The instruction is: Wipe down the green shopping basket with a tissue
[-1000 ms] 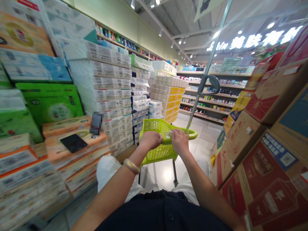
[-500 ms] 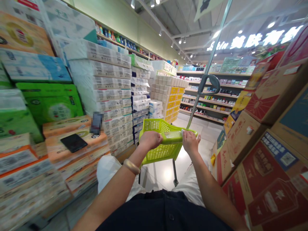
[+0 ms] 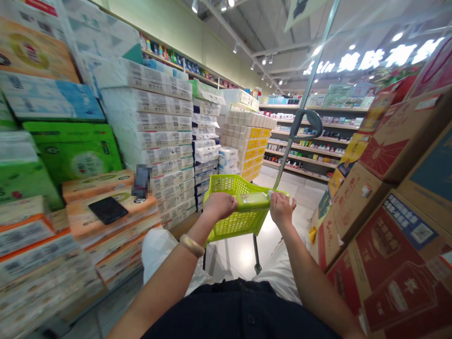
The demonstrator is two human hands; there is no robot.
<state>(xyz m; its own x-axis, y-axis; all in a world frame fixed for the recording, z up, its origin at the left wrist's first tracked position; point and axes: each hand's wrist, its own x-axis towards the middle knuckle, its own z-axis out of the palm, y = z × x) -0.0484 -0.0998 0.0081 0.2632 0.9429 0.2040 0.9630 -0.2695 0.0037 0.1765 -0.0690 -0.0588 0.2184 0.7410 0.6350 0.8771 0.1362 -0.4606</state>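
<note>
A lime-green shopping cart (image 3: 231, 226) with a perforated plastic basket stands in front of my legs. My left hand (image 3: 221, 206) is closed round the left part of its handle (image 3: 251, 202), which has a clear panel in the middle. On the right part of the same handle, my right hand (image 3: 281, 210) is closed, with one fingertip sticking out to the side. What lies inside the basket cannot be made out. A bangle (image 3: 191, 245) sits on my left wrist.
Tall stacks of wrapped tissue packs (image 3: 160, 127) line the left side. A black tablet (image 3: 108, 210) lies on orange packs. Cardboard boxes (image 3: 356, 207) are piled on the right. A metal pole (image 3: 312, 77) slants beyond the cart, before stocked shelves (image 3: 318, 146).
My right hand has shifted slightly to the right along the handle. My left hand and the cart stay where they were.
</note>
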